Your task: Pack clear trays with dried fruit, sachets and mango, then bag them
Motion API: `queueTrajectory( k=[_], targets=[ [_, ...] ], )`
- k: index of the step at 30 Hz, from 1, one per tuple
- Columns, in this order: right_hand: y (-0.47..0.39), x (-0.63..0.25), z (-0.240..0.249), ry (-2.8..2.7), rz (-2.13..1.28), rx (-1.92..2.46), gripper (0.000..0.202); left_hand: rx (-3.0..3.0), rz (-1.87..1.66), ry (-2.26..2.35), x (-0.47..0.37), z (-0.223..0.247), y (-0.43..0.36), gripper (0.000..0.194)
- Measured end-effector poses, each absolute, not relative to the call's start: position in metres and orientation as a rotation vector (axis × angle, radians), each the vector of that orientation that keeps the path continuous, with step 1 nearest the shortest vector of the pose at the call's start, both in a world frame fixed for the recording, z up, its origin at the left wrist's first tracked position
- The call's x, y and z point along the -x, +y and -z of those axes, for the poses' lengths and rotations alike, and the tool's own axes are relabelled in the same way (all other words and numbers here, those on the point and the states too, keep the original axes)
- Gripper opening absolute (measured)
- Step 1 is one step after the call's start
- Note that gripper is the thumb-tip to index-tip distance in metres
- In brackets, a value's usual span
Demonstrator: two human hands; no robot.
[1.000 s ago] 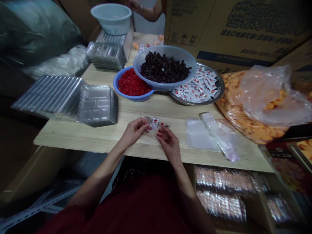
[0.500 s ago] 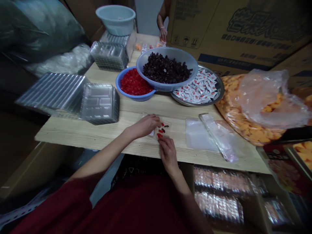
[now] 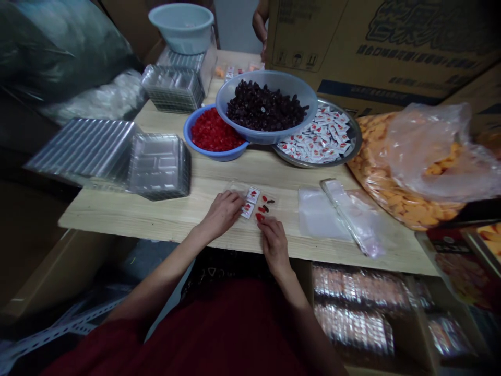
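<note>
A clear compartment tray [image 3: 249,223] lies on the table between my hands. In its middle are two white sachets [image 3: 252,195] with red print; to their right lie red fruit pieces and dark raisin-like pieces [image 3: 270,201]. My left hand [image 3: 222,214] is closed over the tray's left part, fingers bent and together, their tips by the sachets; what they hold, if anything, is hidden. At the tray's near right corner, my right hand [image 3: 274,241] pinches a red fruit piece [image 3: 259,216].
Beyond the tray stand a blue bowl of red pieces [image 3: 215,134], a bowl of dark pieces [image 3: 266,107] and a metal bowl of sachets [image 3: 319,138]. Stacked trays [image 3: 156,164] are left; clear bags [image 3: 348,216] and a sack of orange slices [image 3: 385,172] right. A co-worker's arm [image 3: 260,23] shows behind.
My left hand has drawn back to the left and nearer me, uncovering the two sachets. My right hand stays at the red piece. The co-worker's hand is now mostly behind the carton.
</note>
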State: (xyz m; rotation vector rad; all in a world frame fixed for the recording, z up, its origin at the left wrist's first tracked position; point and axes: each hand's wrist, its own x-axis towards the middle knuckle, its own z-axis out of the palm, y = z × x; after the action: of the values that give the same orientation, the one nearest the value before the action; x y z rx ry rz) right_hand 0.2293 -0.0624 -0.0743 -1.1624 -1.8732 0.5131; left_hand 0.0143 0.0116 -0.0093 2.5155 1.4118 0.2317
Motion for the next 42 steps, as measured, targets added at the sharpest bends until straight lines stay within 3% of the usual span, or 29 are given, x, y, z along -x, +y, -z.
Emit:
queueTrajectory(
  k=[8, 13, 16, 20, 29, 37, 42],
  targets=[
    [-0.064, -0.235, 0.069, -1.836, -0.596, 1.189, 0.039, -2.485, -0.378, 1.31, -0.028, 0.012, 0.0, 0.022],
    [-0.071, -0.256, 0.042, -1.693, -0.676, 1.238, 0.035, -2.111, -0.871, 1.349, -0.016, 0.011, -0.013, 0.021],
    [-0.063, -0.299, 0.03, -1.554, -0.47, 1.407, 0.03, -1.885, -1.038, 1.554, 0.001, 0.015, -0.018, 0.02],
    [-0.04, -0.364, 0.036, -1.458, -0.15, 1.722, 0.03, -1.808, -1.033, 1.675, 0.013, 0.027, -0.019, 0.023],
    [-0.028, -0.357, 0.067, -1.71, -0.157, 1.882, 0.039, -1.77, -0.994, 1.713, 0.003, 0.032, -0.033, 0.025],
    [-0.027, -0.354, 0.068, -1.766, -0.088, 1.886, 0.035, -1.813, -1.333, 1.865, 0.028, -0.004, -0.031, 0.019],
    [0.013, -0.366, 0.031, -1.668, -0.089, 1.719, 0.032, -1.637, -1.542, 1.938, 0.046, -0.023, -0.004, 0.023]
  ],
)
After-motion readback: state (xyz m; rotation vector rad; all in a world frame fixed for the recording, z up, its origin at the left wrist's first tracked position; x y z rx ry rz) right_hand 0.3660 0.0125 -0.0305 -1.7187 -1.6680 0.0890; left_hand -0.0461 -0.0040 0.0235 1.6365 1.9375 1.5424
